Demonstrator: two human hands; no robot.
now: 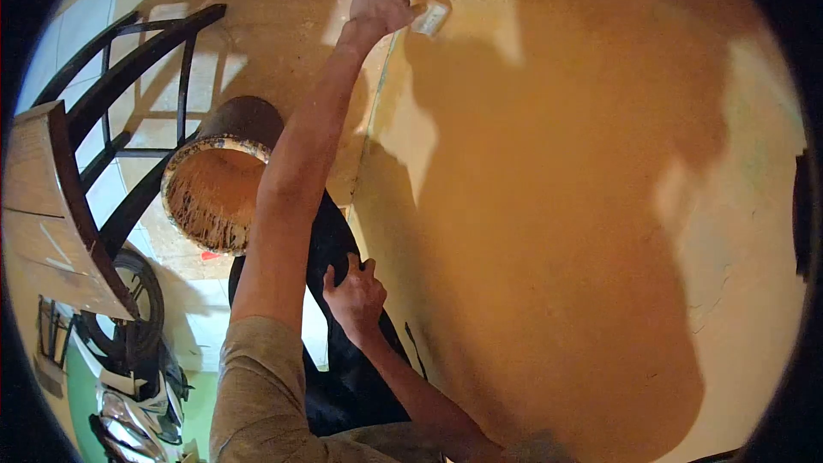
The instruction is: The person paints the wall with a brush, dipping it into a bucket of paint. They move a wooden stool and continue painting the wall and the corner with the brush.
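Orange-painted wall (549, 206) fills the middle and right, fairly smooth, with patchy paler areas toward the right edge and a broad dark shadow cast across it. White tiled floor (199, 307) runs down the left side, with a speckled brown surface (296, 13) over its far part, reaching the seam with the wall. Also on the left stands a piece of furniture (64, 214) with a brown wooden panel and curved dark legs joined by rungs. A white-and-black motorcycle (141, 373) is at the near left, its dark-rimmed wheel toward the panel, beside a green surface (203, 403).

The person wears a grey-brown short-sleeved top (261, 386) and dark trousers (339, 377). Between the furniture and the legs, a dark cylindrical container (249, 116) lies open toward the near side, its inside coated orange-brown and its rim blotched. A small red item (211, 255) shows just beside that rim.

The left arm reaches to the far end of the wall seam. The left hand (381, 9) is curled, its fingers drawn together around a small whitish block-like item (431, 19), which projects on the thumb side against the wall. The right hand (356, 293) rests on the trousers, fingers bent and slightly apart, holding nothing visible.
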